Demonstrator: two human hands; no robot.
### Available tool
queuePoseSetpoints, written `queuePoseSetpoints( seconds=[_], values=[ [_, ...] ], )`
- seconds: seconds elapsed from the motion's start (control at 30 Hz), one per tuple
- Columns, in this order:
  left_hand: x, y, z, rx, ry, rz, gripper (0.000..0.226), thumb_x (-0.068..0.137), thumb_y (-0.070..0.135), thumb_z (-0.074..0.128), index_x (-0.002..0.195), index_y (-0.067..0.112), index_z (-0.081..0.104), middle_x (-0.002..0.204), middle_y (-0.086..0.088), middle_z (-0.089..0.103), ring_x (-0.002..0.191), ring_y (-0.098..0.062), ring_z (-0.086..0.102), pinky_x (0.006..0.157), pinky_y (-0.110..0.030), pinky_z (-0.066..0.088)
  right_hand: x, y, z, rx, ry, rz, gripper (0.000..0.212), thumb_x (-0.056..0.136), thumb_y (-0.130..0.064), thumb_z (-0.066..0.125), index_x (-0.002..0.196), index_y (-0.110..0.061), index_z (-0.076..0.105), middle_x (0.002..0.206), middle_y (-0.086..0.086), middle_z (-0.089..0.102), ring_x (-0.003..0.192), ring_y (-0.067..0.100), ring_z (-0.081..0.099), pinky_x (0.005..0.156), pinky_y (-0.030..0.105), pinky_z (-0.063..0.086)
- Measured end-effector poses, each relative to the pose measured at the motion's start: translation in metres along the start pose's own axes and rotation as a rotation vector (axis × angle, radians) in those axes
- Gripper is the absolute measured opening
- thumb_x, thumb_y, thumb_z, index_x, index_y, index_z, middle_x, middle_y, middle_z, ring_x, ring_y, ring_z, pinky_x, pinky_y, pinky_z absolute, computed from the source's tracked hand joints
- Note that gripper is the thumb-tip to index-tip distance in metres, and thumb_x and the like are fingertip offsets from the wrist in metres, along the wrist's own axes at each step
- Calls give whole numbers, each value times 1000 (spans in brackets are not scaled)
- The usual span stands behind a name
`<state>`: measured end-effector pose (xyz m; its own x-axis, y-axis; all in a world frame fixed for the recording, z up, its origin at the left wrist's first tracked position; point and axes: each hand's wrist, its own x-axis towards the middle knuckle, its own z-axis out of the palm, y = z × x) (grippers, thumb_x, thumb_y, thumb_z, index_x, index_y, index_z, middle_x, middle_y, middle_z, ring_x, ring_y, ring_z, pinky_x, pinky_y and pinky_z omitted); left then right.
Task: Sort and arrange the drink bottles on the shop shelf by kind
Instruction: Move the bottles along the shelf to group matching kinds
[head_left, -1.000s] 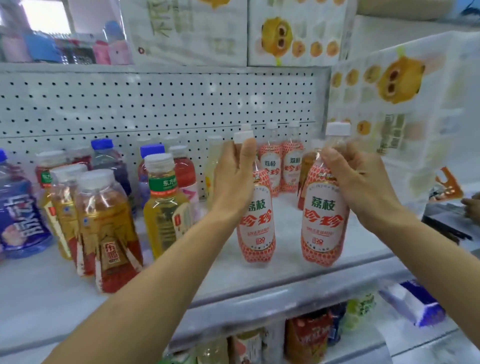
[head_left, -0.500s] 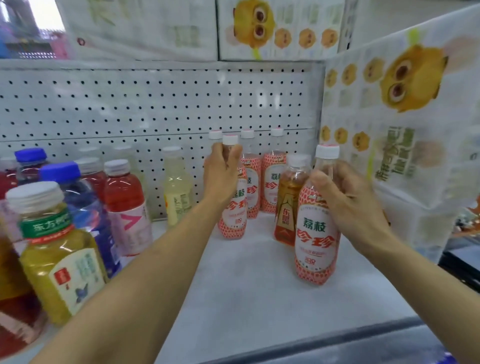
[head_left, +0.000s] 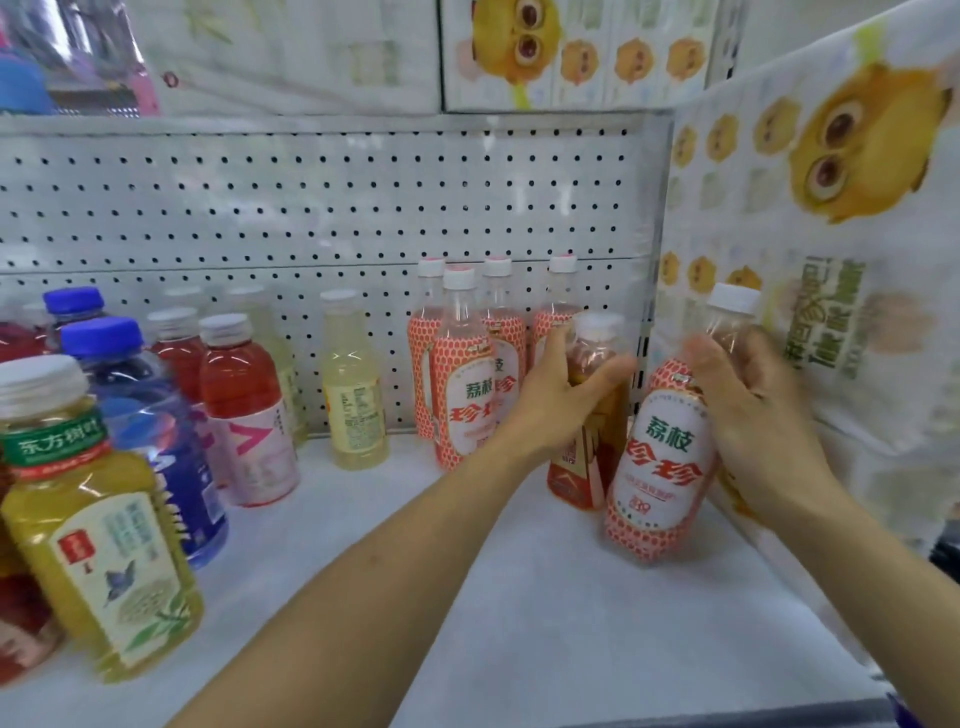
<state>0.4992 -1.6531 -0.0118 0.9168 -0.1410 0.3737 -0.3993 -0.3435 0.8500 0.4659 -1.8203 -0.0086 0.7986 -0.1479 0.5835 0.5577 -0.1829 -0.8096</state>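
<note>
- The white shelf board (head_left: 545, 613) is seen as flat and matt, and it is backed by a perforated metal pegboard (head_left: 311, 208).
- The shelf's right end is closed off by a printed carton (head_left: 841, 322) with yellow cartoon figures.
- A clear plastic green tea bottle (head_left: 98, 545) with a white ribbed cap is stood upright at the near left.
- The held lychee soda bottle (head_left: 660, 457) is found at the shelf's right end. Its long axis is tilted, the white cap pointed up and right towards the carton. It is gripped at the shoulder by the right hand (head_left: 753, 415), fingers curled round.
- Four more lychee soda bottles (head_left: 457, 395) are stood upright against the pegboard, so five are counted in all.
- One amber tea bottle (head_left: 576, 467) is stood upright between them, and its upper body is clasped by the left hand (head_left: 556, 400).
- Two blue-capped bottles (head_left: 150, 431), at least two red drink bottles (head_left: 244, 410) and a pale yellow bottle (head_left: 356, 400) are stood to the left.
</note>
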Motion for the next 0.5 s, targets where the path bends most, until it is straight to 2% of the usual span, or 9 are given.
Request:
queuePoseSetpoints(
  seconds=[0.1, 0.2, 0.27, 0.4, 0.47, 0.5],
  values=[
    [-10, 2, -7, 23, -3, 2, 48, 90, 59, 59, 125, 39, 33, 107, 22, 58, 95, 7, 58, 71, -17, 41, 8, 5, 3, -50, 14, -9, 24, 94, -51, 55, 103, -29, 58, 96, -13, 69, 93, 8, 67, 74, 31, 53],
    [-29, -3, -21, 45, 56, 15, 47, 90, 58, 60, 126, 40, 35, 111, 21, 62, 100, 3, 61, 82, -25, 50, 15, 8, 19, -117, -24, -34, 23, 94, -53, 54, 103, -32, 55, 103, -10, 65, 96, 7, 64, 77, 33, 52],
    [-45, -4, -35, 50, 81, 17, 52, 89, 58, 61, 130, 38, 37, 114, 19, 64, 104, 0, 63, 88, -29, 52, 19, 8, 34, -143, -84, -64, 16, 94, -52, 53, 96, -37, 51, 95, -13, 62, 85, -1, 61, 72, 34, 52],
    [-71, -1, -60, 96, 149, 7, 65, 80, 68, 59, 133, 38, 36, 112, 22, 63, 102, 4, 62, 90, -31, 53, 32, 10, 67, -144, -138, -56, 30, 97, -49, 52, 107, -20, 49, 102, -3, 62, 96, 16, 64, 84, 48, 56],
    [-78, -2, -69, 127, 193, -17, 58, 84, 64, 61, 130, 39, 36, 107, 27, 63, 99, 7, 63, 89, -31, 54, 39, 11, 80, -146, -160, -51, 33, 97, -50, 51, 109, -19, 48, 102, -4, 61, 98, 18, 62, 85, 47, 55],
    [-82, -2, -73, 139, 214, -32, 53, 85, 63, 61, 127, 42, 36, 104, 31, 63, 97, 10, 62, 86, -28, 53, 42, 12, 86, -139, -181, -47, 33, 97, -50, 51, 111, -20, 47, 102, -7, 59, 99, 17, 60, 83, 41, 54]
  ],
)
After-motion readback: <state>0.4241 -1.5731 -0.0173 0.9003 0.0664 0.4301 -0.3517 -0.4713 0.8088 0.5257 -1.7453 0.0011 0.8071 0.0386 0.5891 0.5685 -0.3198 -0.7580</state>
